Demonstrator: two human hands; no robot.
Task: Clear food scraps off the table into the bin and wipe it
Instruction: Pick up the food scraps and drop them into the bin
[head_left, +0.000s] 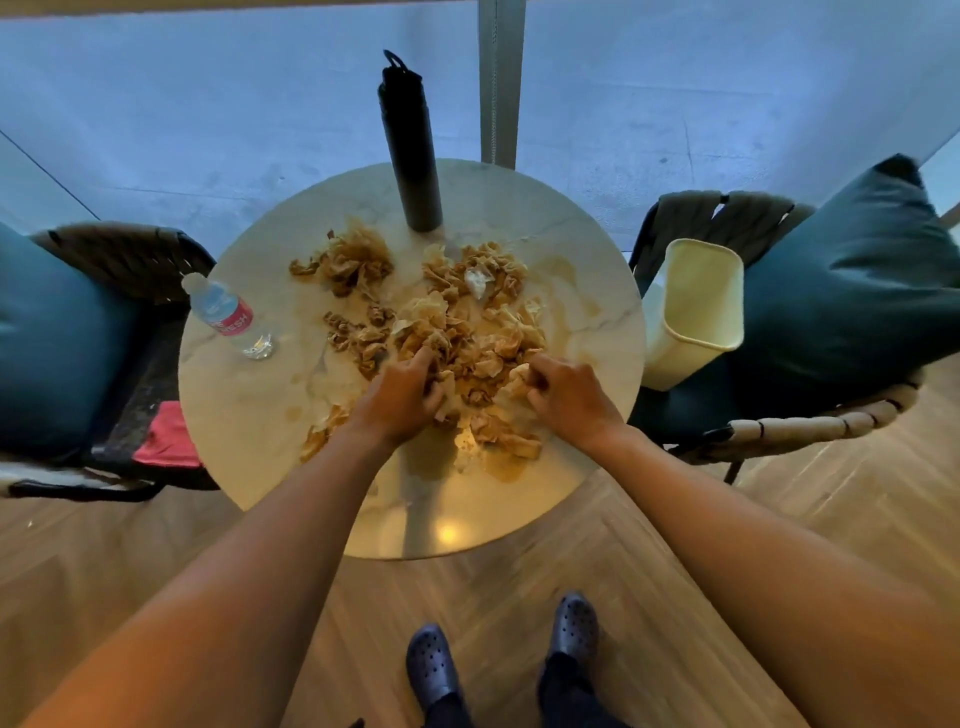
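Both bare forearms reach forward over the near rim of the round marble tabletop (249, 415), palms down. The left hand (402, 397) has its fingers (423, 358) curled into the crumpled brown food scraps (457, 322), gripping a clump. The right hand (566, 392) mirrors it, fingers (537, 387) bent inward and pinching a pale crumpled piece at the heap's right edge. The hands lie near each other, scraps between them. Most scraps spread beyond the fingertips toward the far side; a few lie under the wrists, nearer the person. Stains mark the surface around the heap. The cream bin (696, 306) stands just off the table edge, to the right of the right hand's fingers. A tall dark flask (410, 150) stands upright well beyond the fingers; a plastic water bottle (226, 314) lies left of the left hand.
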